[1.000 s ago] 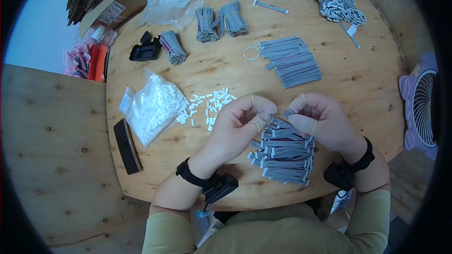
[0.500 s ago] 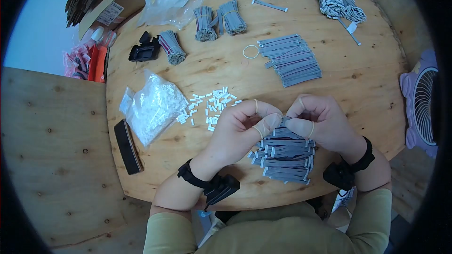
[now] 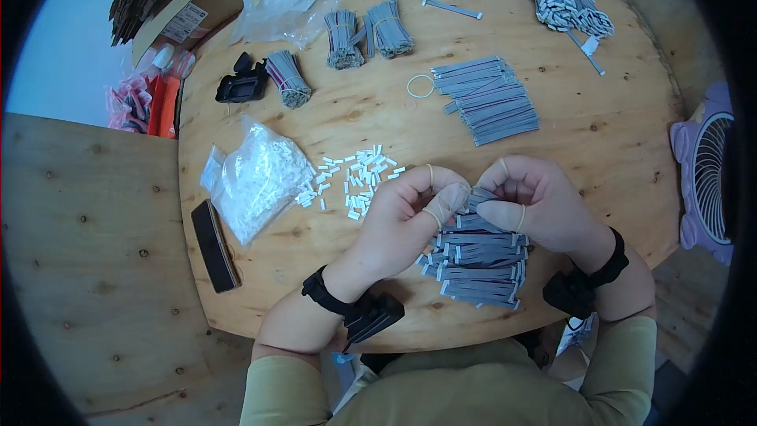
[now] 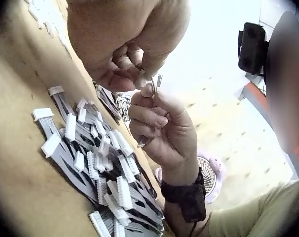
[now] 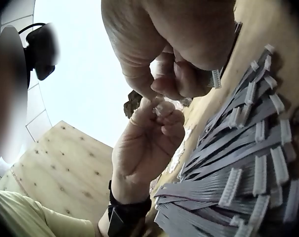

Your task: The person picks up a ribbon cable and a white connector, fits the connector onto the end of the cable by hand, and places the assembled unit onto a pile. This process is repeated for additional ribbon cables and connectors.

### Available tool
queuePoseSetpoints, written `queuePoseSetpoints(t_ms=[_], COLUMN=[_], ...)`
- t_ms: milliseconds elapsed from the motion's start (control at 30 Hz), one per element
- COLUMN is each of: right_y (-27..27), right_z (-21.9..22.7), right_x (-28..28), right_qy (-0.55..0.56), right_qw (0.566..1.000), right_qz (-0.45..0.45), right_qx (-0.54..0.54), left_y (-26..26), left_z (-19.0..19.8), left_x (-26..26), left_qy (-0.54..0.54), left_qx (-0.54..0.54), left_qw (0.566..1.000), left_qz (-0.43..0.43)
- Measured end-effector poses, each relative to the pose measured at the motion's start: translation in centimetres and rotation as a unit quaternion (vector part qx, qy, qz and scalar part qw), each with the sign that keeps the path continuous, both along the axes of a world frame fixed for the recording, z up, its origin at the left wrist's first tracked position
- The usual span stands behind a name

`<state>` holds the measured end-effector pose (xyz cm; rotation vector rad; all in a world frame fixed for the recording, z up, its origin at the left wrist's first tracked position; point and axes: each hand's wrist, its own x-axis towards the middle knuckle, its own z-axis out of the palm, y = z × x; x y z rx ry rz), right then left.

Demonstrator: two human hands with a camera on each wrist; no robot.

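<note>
In the head view the left hand (image 3: 402, 217) and right hand (image 3: 540, 201) meet at their fingertips above a pile of grey ribbon cables (image 3: 481, 252) with white end connectors. The right hand pinches a short grey ribbon cable (image 3: 478, 197); a white connector (image 5: 216, 79) on it shows below that hand in the right wrist view. Between the left hand's thumb and finger is a small white piece (image 5: 158, 107), partly hidden. Yellowish bands circle fingers of both hands. The left wrist view shows a thin grey cable end (image 4: 159, 80) at the touching fingertips.
Left of the hands lie loose white connectors (image 3: 363, 177), a bag of connectors (image 3: 264, 181) and a phone (image 3: 214, 246). Farther back are flat cables (image 3: 489, 102), tied bundles (image 3: 390, 29), a black case (image 3: 242, 83) and a box (image 3: 189, 12). A purple fan (image 3: 704, 173) stands right.
The left hand has moved slightly right and the two hands' fingertips have closed the gap between them. The cable end in the right hand now lies against the left fingertips.
</note>
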<state>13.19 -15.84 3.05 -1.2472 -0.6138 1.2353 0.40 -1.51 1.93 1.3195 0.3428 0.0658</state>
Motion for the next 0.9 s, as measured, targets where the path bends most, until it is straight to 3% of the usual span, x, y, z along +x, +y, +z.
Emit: queuePoseSetpoints(t_ms=[900], right_y=[0.11], right_z=[0.12], right_x=[0.20], right_qy=[-0.025], right_qw=[0.999], right_qz=[0.012], right_qx=[-0.038], left_y=[-0.32], left_z=[-0.26], left_x=[0.17], left_qy=[0.002], left_qx=[-0.015], left_qw=[0.999], left_qz=[0.037])
